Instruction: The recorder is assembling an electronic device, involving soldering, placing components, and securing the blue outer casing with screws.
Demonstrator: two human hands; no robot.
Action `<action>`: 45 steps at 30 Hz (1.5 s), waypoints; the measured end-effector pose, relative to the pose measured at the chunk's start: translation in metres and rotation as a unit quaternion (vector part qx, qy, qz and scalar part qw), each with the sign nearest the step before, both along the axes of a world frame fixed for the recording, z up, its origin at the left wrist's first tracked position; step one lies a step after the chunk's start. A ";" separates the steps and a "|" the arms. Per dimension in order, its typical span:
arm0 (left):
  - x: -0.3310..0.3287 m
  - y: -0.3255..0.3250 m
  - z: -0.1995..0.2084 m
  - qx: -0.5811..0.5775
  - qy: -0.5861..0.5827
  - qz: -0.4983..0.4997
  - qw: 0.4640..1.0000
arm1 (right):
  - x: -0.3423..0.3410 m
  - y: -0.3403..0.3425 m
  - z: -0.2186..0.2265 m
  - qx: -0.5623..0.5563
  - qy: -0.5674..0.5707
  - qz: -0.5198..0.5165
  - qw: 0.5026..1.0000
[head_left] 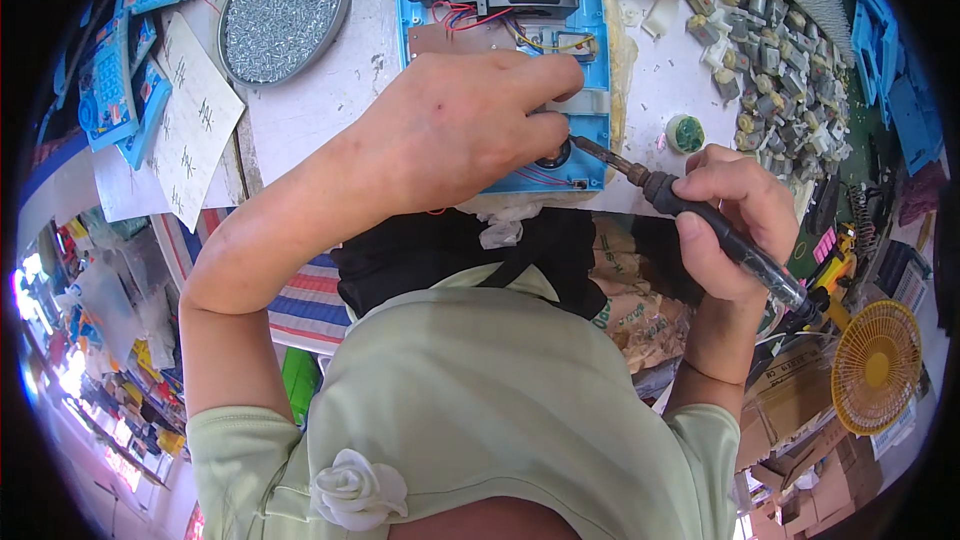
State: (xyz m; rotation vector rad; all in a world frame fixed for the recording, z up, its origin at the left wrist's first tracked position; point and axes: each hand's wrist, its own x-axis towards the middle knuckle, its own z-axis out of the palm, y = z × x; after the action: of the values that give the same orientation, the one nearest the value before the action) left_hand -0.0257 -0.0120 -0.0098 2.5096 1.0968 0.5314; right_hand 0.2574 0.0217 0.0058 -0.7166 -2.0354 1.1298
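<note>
While right fingers [712, 183] wrap one soldering iron [668, 196], left fingers [545, 82] bend over one blue casing [592, 152], hold unclear.

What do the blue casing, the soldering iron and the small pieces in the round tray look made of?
Blue casing: likely moulded plastic, satin; even colour, thin walls.
Soldering iron: dark handle, plastic or rubber, can't tell which; shaft likely metal, brownish and dull as if heat-stained.
Small pieces: probably metal, shiny; bright silvery glints.
</note>
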 end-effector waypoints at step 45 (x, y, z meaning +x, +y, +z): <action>-0.009 -0.080 0.009 -0.094 -0.117 0.336 0.930 | 0.011 -0.074 -0.013 -0.187 0.041 -0.361 0.913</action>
State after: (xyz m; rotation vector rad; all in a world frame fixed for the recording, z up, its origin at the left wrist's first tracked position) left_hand -0.0346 -0.0920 -0.0010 1.8022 1.8029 0.8275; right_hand 0.2688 -0.0526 -0.0071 -1.4369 -1.2849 1.0623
